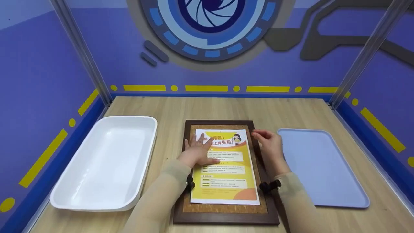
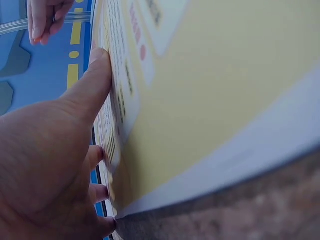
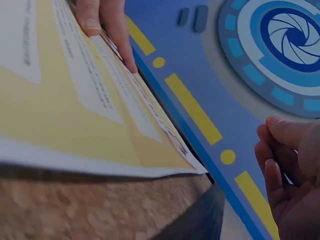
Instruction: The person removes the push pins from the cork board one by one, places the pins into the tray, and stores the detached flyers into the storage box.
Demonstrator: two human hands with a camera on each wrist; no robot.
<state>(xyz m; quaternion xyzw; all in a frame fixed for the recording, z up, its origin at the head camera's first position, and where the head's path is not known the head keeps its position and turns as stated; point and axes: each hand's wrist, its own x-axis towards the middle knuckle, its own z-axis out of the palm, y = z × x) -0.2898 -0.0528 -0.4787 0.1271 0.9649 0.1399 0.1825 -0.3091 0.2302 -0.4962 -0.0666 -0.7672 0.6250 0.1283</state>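
A yellow-and-white printed poster lies on a cork board with a dark brown frame. My left hand rests on the poster's upper left part, fingers spread and straight, thumb pointing across the print. Above the frame's upper right side, beside the poster's top right corner, is my right hand. Its thumb and index fingertip pinch a small orange thing, mostly hidden by the fingers. In the right wrist view, the near edge of the poster curves slightly above the cork.
A deep white tray stands left of the board. To the right lies a shallow light-blue tray. Blue-purple printed panels with metal corner posts enclose the wooden table at the back and sides.
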